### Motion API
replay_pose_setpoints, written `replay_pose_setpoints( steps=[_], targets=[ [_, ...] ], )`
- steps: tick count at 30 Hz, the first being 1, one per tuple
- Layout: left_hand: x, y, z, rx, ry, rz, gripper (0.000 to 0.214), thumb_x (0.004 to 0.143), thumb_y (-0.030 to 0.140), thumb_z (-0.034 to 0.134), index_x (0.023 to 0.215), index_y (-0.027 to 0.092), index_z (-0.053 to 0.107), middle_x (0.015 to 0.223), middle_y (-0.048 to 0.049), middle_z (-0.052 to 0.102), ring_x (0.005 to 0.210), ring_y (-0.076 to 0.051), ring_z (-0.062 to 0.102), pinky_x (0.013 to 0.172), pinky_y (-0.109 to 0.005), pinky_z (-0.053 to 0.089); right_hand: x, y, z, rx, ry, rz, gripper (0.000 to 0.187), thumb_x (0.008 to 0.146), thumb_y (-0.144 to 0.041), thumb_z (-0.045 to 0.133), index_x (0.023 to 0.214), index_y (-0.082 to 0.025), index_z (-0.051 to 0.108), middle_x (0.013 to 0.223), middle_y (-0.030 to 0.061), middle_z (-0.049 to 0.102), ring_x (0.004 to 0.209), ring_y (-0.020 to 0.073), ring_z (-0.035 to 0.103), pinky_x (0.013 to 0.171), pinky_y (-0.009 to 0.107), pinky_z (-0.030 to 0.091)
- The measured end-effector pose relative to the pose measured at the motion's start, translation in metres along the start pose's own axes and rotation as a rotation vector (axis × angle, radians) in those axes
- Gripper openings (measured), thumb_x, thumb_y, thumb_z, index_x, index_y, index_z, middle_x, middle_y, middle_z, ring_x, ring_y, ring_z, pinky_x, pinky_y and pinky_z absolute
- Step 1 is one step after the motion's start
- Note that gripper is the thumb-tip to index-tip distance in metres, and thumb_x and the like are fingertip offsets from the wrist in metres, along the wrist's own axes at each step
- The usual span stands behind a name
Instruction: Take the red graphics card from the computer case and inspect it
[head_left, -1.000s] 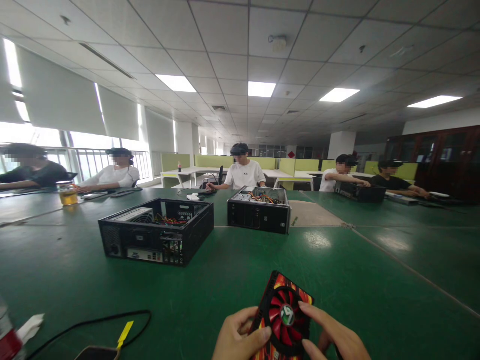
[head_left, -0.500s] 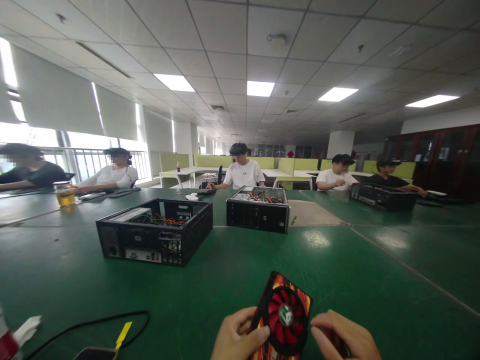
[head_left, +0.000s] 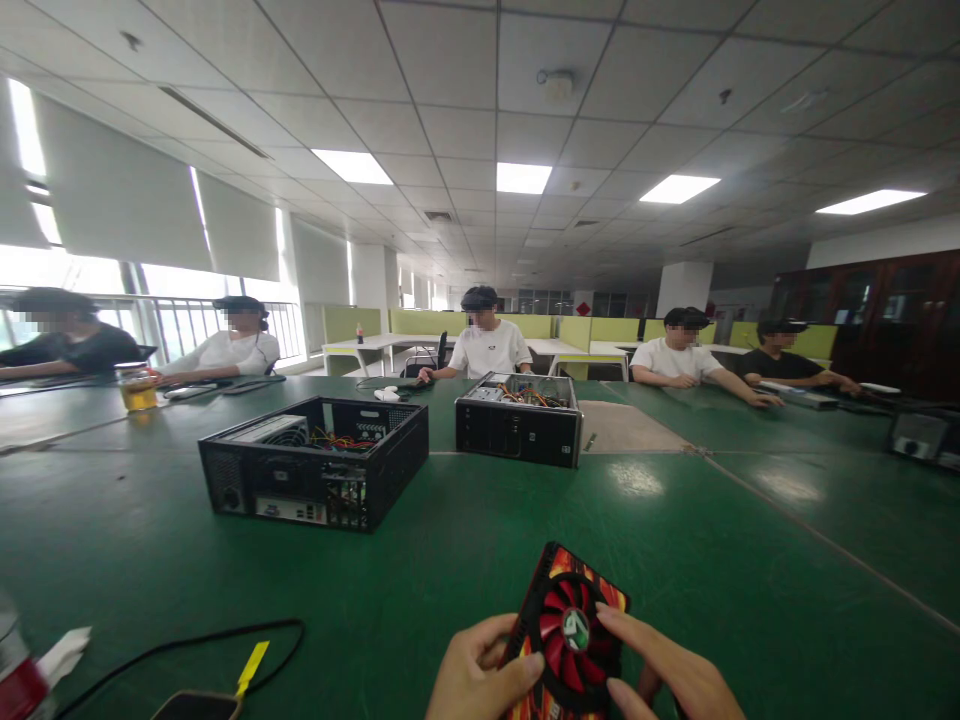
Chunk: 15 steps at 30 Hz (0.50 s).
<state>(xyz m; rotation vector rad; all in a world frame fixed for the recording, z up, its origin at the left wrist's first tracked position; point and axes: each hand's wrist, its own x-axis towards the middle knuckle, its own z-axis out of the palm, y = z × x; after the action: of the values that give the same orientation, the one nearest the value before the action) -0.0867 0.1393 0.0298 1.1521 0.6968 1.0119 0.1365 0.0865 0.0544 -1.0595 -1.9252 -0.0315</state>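
A graphics card (head_left: 525,625) with a red-bladed fan (head_left: 555,640) and flame-patterned shroud is held tilted low in front of me. My left hand (head_left: 484,670) is closed on its left edge, with the thumb on the front. On the right side, my right hand (head_left: 667,665) touches the fan with its index fingertip, while its thumb rests lower near the fan's rim. The fingers of this hand are apart, and some are hidden. The card's bottom runs out of the frame.
Two open computer cases, one black (head_left: 281,490) and one with silver sides (head_left: 517,435), stand ahead on the green table (head_left: 420,580). Left lie a black cable (head_left: 187,635) with a yellow tag (head_left: 253,668) and a bottle (head_left: 19,660). Several people sit across; another case (head_left: 926,440) is far right.
My right hand has moved left onto the fan, having been beside the card. Across the table, a dark case has shifted to the far right and a person's arm now reaches that way.
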Motion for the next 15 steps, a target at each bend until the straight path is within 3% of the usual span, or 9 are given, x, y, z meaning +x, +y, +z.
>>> replay_pose_setpoints(
  steps=[5,8,11,15],
  targets=[
    [-0.001,0.002,-0.001,0.000,-0.021,-0.005,0.058,0.057,0.048,0.081,0.101,0.011,0.069,0.088,-0.0124,0.074,0.088,-0.034,0.068,0.082,-0.042,0.051,-0.003,0.005,0.002,-0.017,-0.055,0.030,0.047,0.073,-0.016,0.065,0.119,-0.023,0.060,0.109,0.0055,0.071,0.048,0.0054,0.064,0.059,0.010,0.054],
    [-0.001,0.002,-0.002,0.010,-0.038,0.005,0.057,0.059,0.048,0.080,0.102,0.011,0.069,0.088,-0.0123,0.074,0.087,-0.033,0.068,0.081,-0.041,0.051,-0.008,0.011,0.003,-0.013,-0.144,0.067,0.049,0.079,-0.020,0.061,0.127,-0.022,0.054,0.123,0.0082,0.063,0.056,0.0054,0.067,0.067,0.011,0.054],
    [-0.001,0.004,-0.002,0.025,-0.049,0.002,0.056,0.061,0.048,0.079,0.102,0.012,0.069,0.089,-0.0121,0.074,0.088,-0.032,0.068,0.080,-0.040,0.052,-0.011,0.016,0.003,-0.016,-0.262,0.095,0.055,0.081,-0.024,0.060,0.135,-0.026,0.046,0.135,0.0074,0.053,0.079,0.0100,0.070,0.076,0.013,0.053],
    [-0.002,0.004,-0.002,0.018,-0.057,0.007,0.056,0.061,0.048,0.079,0.103,0.012,0.069,0.091,-0.0122,0.074,0.089,-0.033,0.067,0.081,-0.040,0.051,-0.010,0.019,0.003,-0.054,-0.342,0.074,0.060,0.081,-0.027,0.060,0.138,-0.028,0.041,0.136,0.0049,0.052,0.105,0.0151,0.064,0.081,0.013,0.052]
  ],
)
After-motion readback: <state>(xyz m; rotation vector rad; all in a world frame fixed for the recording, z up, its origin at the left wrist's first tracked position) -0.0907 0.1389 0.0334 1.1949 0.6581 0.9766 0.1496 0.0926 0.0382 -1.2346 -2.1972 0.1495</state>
